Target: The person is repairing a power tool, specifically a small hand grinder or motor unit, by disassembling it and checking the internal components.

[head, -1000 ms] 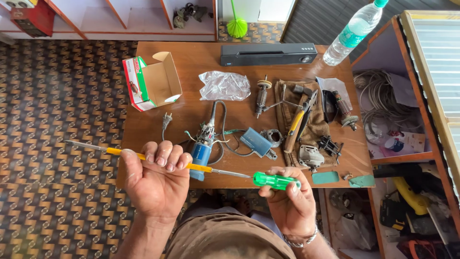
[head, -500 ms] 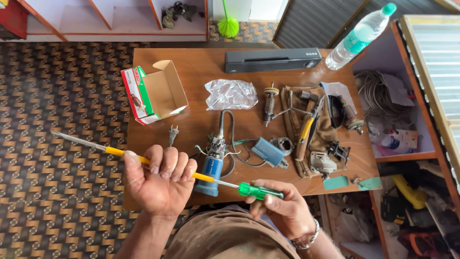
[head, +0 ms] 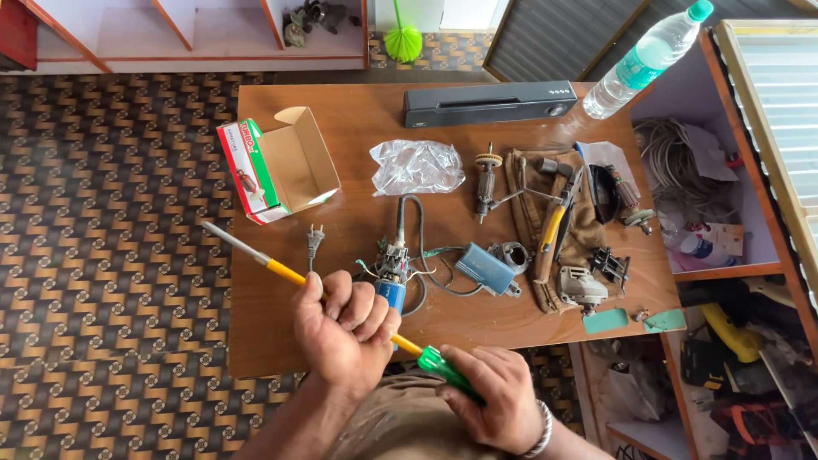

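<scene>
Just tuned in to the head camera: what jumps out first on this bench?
Nearest the camera, the left hand and right hand both grip a long screwdriver, green handle by the right. Behind them a dismantled power tool sprawls mid-table, with an open cardboard box at its left.

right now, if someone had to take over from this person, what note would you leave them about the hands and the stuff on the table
Left hand: fist closed around the yellow shaft of the long screwdriver, bare metal tip pointing up and left over the table edge.
Right hand: closed on the screwdriver's green handle, near the lap.
On the wooden table: a partly stripped blue power tool with its cord and plug, a blue housing piece, a rotor, pliers, an open cardboard box.
Done: the tool lies opened, parts spread out.
Left: the screwdriver is not on any part; the parts lie loose and unassembled.
</scene>
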